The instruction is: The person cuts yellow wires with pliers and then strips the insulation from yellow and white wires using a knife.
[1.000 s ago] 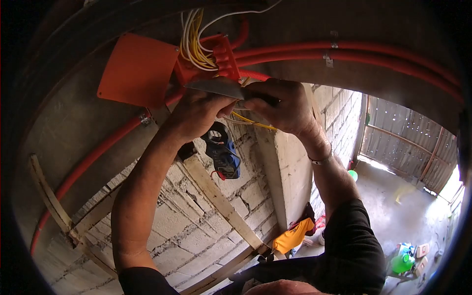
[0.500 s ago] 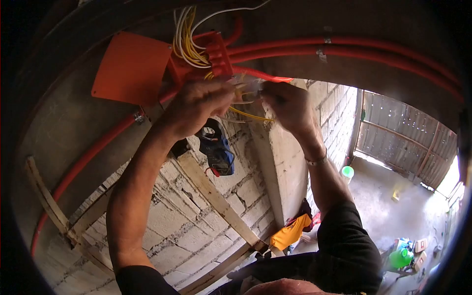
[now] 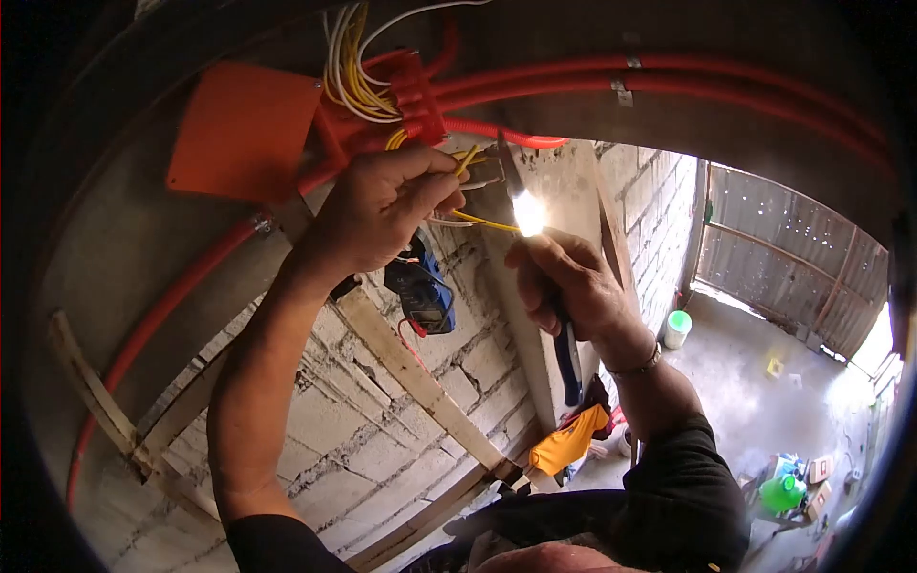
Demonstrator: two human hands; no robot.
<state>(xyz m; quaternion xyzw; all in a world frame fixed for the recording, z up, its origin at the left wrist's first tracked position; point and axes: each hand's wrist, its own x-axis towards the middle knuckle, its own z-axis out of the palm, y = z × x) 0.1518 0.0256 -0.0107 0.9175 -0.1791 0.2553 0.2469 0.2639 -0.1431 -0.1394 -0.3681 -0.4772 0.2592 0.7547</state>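
Note:
My left hand (image 3: 387, 210) pinches the ends of thin yellow and white wires (image 3: 466, 159) below an orange junction box (image 3: 417, 95). The bare-looking tips stick out to the right of its fingers. Just right of them, my right hand (image 3: 583, 286) grips long-nose pliers (image 3: 509, 164), nose pointing up and dark blue handle hanging below the palm. A bright glare covers the metal near the pivot, so the jaws are hard to make out. A second yellow wire (image 3: 492, 223) runs between my hands. More yellow and white wires loop above the box.
An orange cover plate (image 3: 244, 129) hangs left of the box. Orange conduits (image 3: 726, 81) run along the ceiling. A blue-and-black clamp meter (image 3: 425, 296) hangs by a wooden beam (image 3: 411, 368). A yellow cloth (image 3: 570, 439) and a green-lidded bucket (image 3: 677, 329) are lower down.
My hands have moved apart. The right hand has dropped and turned, bringing the pliers into clear view, while the left keeps the wire ends. The view has shifted slightly.

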